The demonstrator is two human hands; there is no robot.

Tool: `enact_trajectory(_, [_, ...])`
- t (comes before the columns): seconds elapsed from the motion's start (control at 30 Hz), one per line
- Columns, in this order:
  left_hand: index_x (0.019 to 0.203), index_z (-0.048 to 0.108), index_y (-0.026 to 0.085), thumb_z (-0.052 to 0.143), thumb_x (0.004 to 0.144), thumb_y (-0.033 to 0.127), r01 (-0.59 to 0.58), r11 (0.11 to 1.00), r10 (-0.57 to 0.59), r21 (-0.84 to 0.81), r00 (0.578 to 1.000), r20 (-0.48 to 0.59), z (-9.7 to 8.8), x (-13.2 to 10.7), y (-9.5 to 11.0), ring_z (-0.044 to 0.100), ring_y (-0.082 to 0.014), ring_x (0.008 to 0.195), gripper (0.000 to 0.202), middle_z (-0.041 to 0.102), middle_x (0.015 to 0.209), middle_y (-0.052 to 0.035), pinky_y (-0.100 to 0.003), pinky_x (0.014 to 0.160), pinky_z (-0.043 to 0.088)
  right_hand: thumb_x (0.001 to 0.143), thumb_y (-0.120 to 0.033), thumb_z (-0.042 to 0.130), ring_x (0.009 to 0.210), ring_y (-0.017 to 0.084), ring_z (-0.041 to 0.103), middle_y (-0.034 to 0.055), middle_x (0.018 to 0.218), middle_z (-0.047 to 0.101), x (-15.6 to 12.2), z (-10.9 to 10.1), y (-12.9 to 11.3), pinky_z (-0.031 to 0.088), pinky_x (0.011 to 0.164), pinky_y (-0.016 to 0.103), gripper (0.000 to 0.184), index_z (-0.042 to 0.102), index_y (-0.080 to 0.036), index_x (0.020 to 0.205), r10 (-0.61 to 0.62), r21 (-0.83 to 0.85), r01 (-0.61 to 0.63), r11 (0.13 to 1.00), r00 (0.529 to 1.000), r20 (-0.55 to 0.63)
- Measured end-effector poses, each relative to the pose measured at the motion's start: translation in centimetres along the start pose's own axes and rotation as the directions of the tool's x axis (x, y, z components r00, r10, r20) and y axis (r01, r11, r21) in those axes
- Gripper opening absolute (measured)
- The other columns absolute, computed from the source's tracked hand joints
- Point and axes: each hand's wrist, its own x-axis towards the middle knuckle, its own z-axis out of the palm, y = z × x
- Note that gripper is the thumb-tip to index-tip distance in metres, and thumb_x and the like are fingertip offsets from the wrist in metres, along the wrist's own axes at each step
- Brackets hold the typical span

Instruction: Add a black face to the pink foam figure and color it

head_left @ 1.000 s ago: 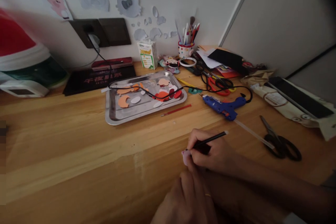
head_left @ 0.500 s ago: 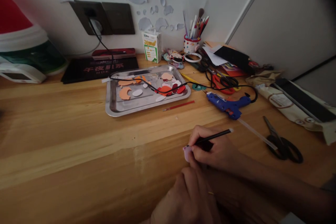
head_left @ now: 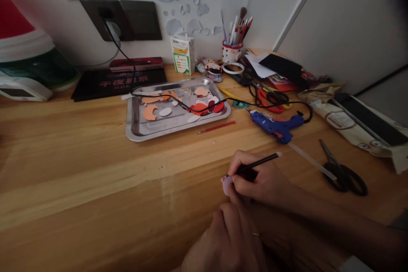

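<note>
My right hand [head_left: 258, 178] grips a thin black pencil [head_left: 259, 162] in a writing hold, its tip down on a small pink cutout [head_left: 226, 184] that lies on the wooden desk [head_left: 95, 170]. My left hand [head_left: 228, 242] sits just below, fingers curled and pressed against the lower edge of the pink cutout. Both hands are at the near edge of the desk.
A metal tray [head_left: 137, 129] with orange, red and white cutouts lies at the middle, a black cord across it. A red pencil [head_left: 216, 127], a blue glue gun [head_left: 276, 125] with a glue stick, black scissors [head_left: 344, 174], red scissors [head_left: 267, 102], a brush cup [head_left: 232, 51] and a carton [head_left: 182, 55] stand around.
The view has tilted and shifted slightly. My hands, the pencil and the pink cutout stay in nearly the same place.
</note>
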Motion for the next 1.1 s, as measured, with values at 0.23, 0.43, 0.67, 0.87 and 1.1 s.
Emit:
enact_trajectory(0.23, [0.086, 0.066, 0.004, 0.029, 0.072, -0.002, -0.030, 0.999, 0.030, -0.017, 1.000, 0.000, -0.1, -0.3, -0.2, 0.062, -0.0140, 0.050, 0.039, 0.073, 0.081, -0.0133, -0.019, 0.042, 0.051, 0.064, -0.012, 0.058, 0.048, 0.011, 0.050, -0.0049, 0.058, 0.057, -0.1, 0.0, 0.2, 0.039, 0.042, 0.021, 0.011, 0.054, -0.022, 0.068, 0.061, 0.037, -0.062, 0.997, 0.997, 0.046])
enact_trajectory(0.43, [0.088, 0.066, 0.001, 0.028, 0.074, -0.002, -0.013, 1.000, 0.012, -0.027, 0.999, -0.033, 0.1, -0.1, 0.0, 0.063, -0.0148, 0.051, 0.040, 0.072, 0.080, -0.0156, -0.018, 0.038, 0.049, 0.067, -0.011, 0.056, 0.050, 0.009, 0.051, -0.0051, 0.059, 0.058, -0.1, -0.1, -0.1, 0.039, 0.043, 0.019, 0.010, 0.054, -0.021, 0.068, 0.060, 0.031, -0.062, 0.998, 0.996, 0.061])
enact_trajectory(0.67, [0.089, 0.067, 0.006, 0.030, 0.072, -0.004, -0.016, 0.999, 0.019, -0.037, 0.996, 0.086, -0.4, 0.0, 0.0, 0.064, -0.0142, 0.054, 0.042, 0.073, 0.083, -0.0122, -0.018, 0.041, 0.048, 0.064, -0.012, 0.058, 0.047, 0.010, 0.050, -0.0056, 0.057, 0.058, 0.0, 0.0, -0.1, 0.038, 0.040, 0.021, 0.011, 0.053, -0.022, 0.066, 0.061, 0.036, -0.063, 0.997, 0.997, 0.043])
enact_trajectory(0.87, [0.090, 0.066, 0.005, 0.031, 0.071, -0.007, 0.036, 0.990, -0.029, -0.133, 0.998, 0.054, -0.6, 0.1, -0.2, 0.063, -0.0149, 0.052, 0.041, 0.073, 0.082, -0.0141, -0.018, 0.036, 0.045, 0.062, -0.014, 0.060, 0.045, 0.012, 0.049, -0.0055, 0.054, 0.054, -0.1, 0.0, -0.2, 0.038, 0.038, 0.023, 0.014, 0.052, -0.025, 0.063, 0.064, 0.076, -0.066, 0.995, 0.998, 0.023])
enact_trajectory(1.1, [0.100, 0.064, 0.020, 0.035, 0.077, 0.002, 0.201, 0.918, -0.181, -0.343, 0.979, 0.089, 1.2, -2.6, 1.0, 0.066, -0.0179, 0.076, 0.041, 0.071, 0.094, -0.0071, -0.025, 0.055, 0.054, 0.061, -0.013, 0.058, 0.049, 0.011, 0.047, -0.0051, 0.055, 0.053, 0.1, 0.0, -0.4, 0.035, 0.042, 0.022, 0.012, 0.052, -0.023, 0.063, 0.007, 0.097, -0.008, 0.995, 1.000, 0.009])
